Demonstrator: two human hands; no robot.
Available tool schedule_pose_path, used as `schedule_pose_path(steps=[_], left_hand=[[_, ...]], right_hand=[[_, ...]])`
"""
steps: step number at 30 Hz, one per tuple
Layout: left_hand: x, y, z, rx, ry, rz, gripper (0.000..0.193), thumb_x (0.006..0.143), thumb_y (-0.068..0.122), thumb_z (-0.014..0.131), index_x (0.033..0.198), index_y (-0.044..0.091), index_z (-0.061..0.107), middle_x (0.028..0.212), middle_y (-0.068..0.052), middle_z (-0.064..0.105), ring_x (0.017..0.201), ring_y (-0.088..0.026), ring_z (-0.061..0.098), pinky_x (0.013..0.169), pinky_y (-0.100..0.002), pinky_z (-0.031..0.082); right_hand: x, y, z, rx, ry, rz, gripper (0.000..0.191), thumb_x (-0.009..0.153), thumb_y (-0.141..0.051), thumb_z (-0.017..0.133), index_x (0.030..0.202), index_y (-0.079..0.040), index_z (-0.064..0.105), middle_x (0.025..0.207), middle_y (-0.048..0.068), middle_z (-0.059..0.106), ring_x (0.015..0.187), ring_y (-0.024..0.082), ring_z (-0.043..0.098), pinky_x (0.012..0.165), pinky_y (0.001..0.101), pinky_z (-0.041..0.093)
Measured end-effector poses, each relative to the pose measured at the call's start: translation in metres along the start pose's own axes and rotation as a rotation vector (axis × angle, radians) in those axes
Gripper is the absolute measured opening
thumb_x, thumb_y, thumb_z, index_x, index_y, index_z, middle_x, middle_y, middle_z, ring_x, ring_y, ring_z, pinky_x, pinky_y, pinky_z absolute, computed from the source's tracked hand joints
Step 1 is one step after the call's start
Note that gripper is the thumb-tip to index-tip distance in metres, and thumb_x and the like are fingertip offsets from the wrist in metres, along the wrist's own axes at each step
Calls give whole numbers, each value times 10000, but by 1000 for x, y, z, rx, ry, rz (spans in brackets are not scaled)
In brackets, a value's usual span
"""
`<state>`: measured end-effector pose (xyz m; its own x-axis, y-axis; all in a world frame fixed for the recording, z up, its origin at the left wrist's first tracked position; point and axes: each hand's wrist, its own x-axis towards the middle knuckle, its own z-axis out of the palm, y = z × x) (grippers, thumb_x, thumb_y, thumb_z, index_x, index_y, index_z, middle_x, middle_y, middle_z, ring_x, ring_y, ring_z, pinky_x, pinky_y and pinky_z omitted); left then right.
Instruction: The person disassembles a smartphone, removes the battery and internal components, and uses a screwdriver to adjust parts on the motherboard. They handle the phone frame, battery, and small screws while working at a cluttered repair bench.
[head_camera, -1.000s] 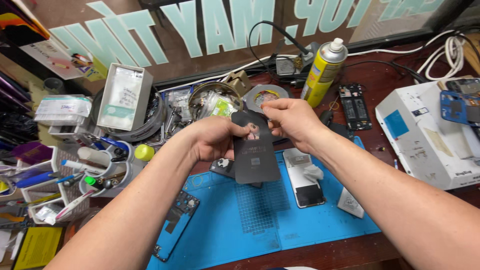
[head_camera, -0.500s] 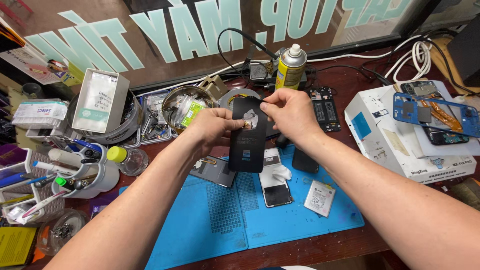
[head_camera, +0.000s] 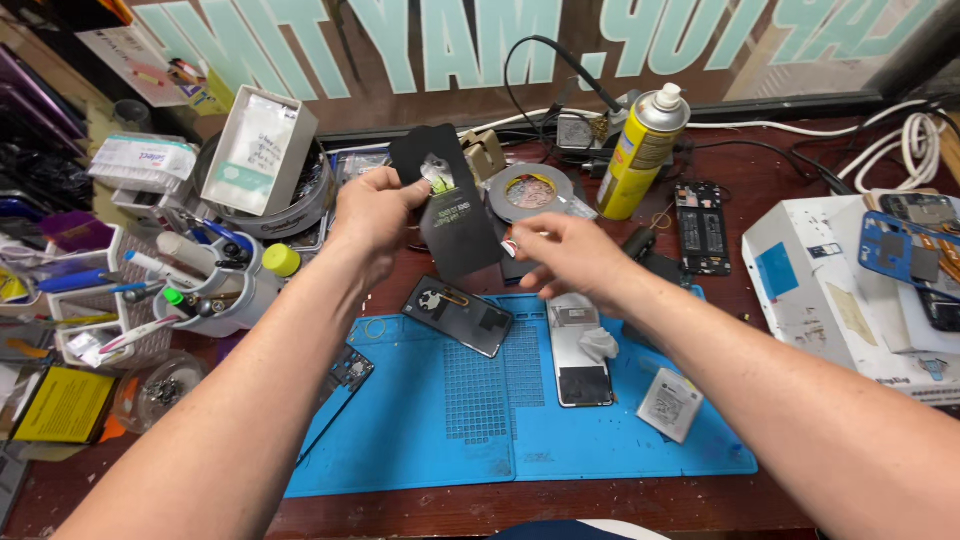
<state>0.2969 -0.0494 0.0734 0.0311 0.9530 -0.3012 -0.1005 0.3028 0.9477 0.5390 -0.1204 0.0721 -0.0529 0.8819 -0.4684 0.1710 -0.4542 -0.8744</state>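
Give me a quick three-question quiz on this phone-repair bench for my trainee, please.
1. True or false: the left hand holds the flat black phone-shaped sheet with a round hole raised above the blue rubber work mat.
2. Which stands behind the grey roll of tape? A) tall yellow spray can with white cap B) glass bottle C) red mug
3. What small thing does the right hand pinch at its fingertips?

Key: 1 true. 2 A. 3 a small white piece with a red edge; what it is cannot be told.
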Motion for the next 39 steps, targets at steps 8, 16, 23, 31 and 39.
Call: schedule_pose_path(steps=[8, 16, 23, 31, 39], left_hand=[[-15, -19, -36, -343, -300, -334, 140, 900, 143, 676, 1008, 56, 687, 951, -94, 742, 805, -216, 751, 726, -377, 660], [-8, -56, -21, -160, -190, -224, 177, 980, 97, 631, 1086, -37, 683, 934, -144, 702, 768, -249, 694, 680, -414, 609], [3, -30, -36, -155, -271, -251, 179, 994, 84, 564, 1078, -21, 682, 941, -126, 716, 789, -230, 711, 721, -409, 617], [0, -12, -56, -208, -202, -246, 159, 943, 120, 639, 1013, -14, 687, 893, -114, 722, 759, -227, 708, 657, -393, 606], [-7, -8, -55, -182, -123, -247, 176, 806, 15, 766, 964, -28, 704, 872, -131, 725, 690, -237, 706, 561, -377, 588]], right_hand=[[24, 4, 69, 155, -166, -128, 194, 950, -192, 688, 986, -3, 716, 815, 63, 707, 640, 102, 645, 560, 236, 543], [27, 5, 81, -176, -53, -85, 184, 969, -204, 661, 977, -26, 708, 751, 48, 691, 588, 89, 599, 532, 249, 496], [30, -11, 77, -159, -60, -38, 134, 939, -183, 674, 957, -50, 681, 755, 32, 692, 600, 88, 619, 536, 256, 502], [36, -25, 108, -34, -202, 57, 282, 1002, -321, 599, 876, -71, 641, 765, 12, 677, 617, 86, 616, 557, 246, 516], [36, -30, 118, -81, -299, 3, 232, 1003, -270, 624, 903, -64, 655, 864, 20, 702, 691, 73, 614, 615, 250, 521]])
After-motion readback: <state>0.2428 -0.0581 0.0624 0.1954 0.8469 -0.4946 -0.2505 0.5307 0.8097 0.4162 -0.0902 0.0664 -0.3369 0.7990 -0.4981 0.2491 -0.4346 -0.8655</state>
